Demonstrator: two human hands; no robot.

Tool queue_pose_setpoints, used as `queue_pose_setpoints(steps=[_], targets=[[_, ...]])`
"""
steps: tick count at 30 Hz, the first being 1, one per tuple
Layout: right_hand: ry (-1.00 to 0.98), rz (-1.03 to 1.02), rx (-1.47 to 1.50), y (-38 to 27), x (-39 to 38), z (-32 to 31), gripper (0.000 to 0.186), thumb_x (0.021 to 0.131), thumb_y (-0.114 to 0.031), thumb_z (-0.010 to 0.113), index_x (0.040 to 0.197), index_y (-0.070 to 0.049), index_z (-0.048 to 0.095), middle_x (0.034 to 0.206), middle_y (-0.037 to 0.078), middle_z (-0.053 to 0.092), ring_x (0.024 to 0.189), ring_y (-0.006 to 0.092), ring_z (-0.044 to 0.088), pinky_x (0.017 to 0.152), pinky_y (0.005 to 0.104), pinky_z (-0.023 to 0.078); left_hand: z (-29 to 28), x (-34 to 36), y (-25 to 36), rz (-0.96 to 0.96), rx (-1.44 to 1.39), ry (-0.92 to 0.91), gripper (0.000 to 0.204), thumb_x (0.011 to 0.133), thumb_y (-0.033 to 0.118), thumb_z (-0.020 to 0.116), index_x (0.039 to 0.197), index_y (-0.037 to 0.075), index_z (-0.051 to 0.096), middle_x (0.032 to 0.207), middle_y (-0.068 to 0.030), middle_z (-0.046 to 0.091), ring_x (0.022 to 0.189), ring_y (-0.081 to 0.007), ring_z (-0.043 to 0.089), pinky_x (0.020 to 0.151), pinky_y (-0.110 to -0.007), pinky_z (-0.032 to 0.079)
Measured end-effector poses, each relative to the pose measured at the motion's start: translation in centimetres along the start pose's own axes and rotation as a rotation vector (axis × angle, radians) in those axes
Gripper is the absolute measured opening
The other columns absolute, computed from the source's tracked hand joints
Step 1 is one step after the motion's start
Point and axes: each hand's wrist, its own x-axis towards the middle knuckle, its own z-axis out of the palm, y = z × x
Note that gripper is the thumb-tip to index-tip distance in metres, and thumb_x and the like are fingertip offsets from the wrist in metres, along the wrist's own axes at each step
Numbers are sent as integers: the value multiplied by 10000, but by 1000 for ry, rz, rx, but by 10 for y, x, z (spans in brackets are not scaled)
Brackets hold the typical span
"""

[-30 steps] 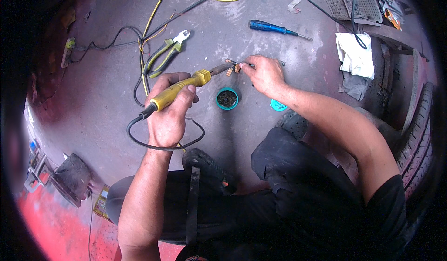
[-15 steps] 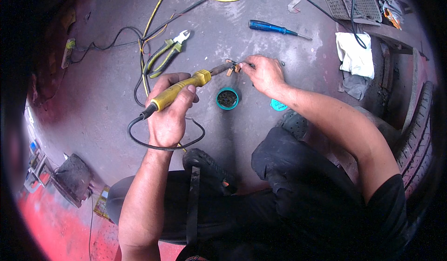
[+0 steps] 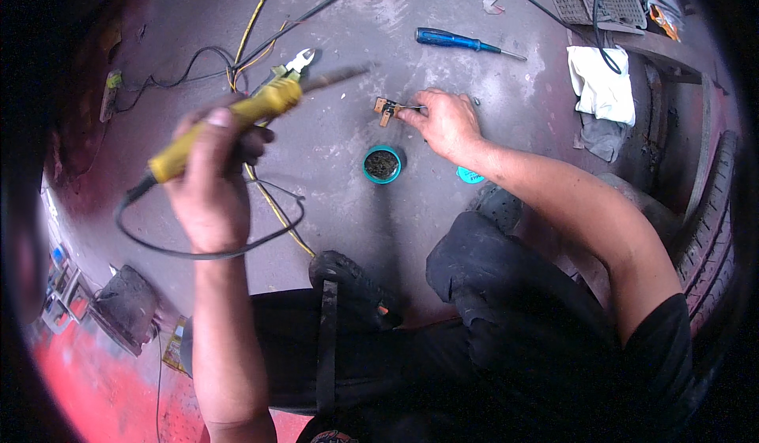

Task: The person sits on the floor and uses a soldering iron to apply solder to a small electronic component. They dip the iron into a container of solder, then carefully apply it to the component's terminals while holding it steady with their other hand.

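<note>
My left hand (image 3: 212,170) is closed round the yellow handle of a soldering iron (image 3: 229,127), blurred by motion. Its brown metal shaft points up and right, apart from everything else. On the right, my right hand (image 3: 447,120) pinches a small brown and black electrical part (image 3: 386,109) just above the floor; a thin grey piece shows at the fingertips. Below that part stands a small round teal tin (image 3: 383,164) with dark contents. Its teal lid (image 3: 470,174) lies partly behind my right forearm.
Diagonal cutters (image 3: 296,65) lie partly hidden behind the iron. A blue screwdriver (image 3: 466,43) rests farther off. Black and yellow cables (image 3: 251,30) cross the floor. A white cloth (image 3: 602,86) and a tire (image 3: 715,237) are at the right.
My left hand has swung the soldering iron left, away from the small electrical part. My right hand stays in nearly the same place, holding the part.
</note>
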Motion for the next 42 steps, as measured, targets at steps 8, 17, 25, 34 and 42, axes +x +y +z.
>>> queue_pose_setpoints(steps=[8, 17, 25, 34, 42], targets=[[94, -25, -197, -20, -9, 0, 419, 879, -459, 693, 1052, -79, 726, 1039, 118, 712, 972, 295, 684, 958, 476, 408, -7, 9, 13, -28, -335, 95, 382, 982, 342, 665, 1020, -37, 635, 855, -144, 681, 761, -208, 671, 787, -403, 573], [56, -168, -267, -7, -2, 2, 305, 868, -238, 678, 1136, -98, 718, 1037, 104, 687, 916, 279, 659, 921, 425, 408, 3, 3, 10, -4, -208, 56, 390, 988, 280, 646, 1100, -93, 622, 874, -163, 685, 760, -207, 660, 727, -316, 527], [185, -65, -256, -4, -5, -20, 344, 853, -260, 686, 1138, -68, 697, 1092, 113, 706, 1007, 285, 676, 968, 460, 409, -3, -2, 2, 15, -148, 5, 390, 967, 232, 660, 1151, -108, 608, 921, -171, 689, 795, -212, 667, 741, -296, 505], [18, -67, -240, -3, 1, -12, 353, 880, -369, 700, 1059, -68, 742, 1021, 125, 723, 926, 324, 685, 908, 461, 441, -2, -13, -10, -31, -21, -38, 415, 963, 230, 637, 1199, -109, 598, 994, -184, 698, 823, -219, 674, 780, -328, 532], [204, -208, -198, -2, 20, -20, 266, 932, -289, 619, 1079, -84, 705, 1016, 167, 719, 949, 352, 694, 950, 510, 436, -6, -11, -12, -50, 22, -20, 397, 968, 211, 613, 1219, -96, 590, 1009, -180, 696, 832, -219, 674, 786, -326, 529]])
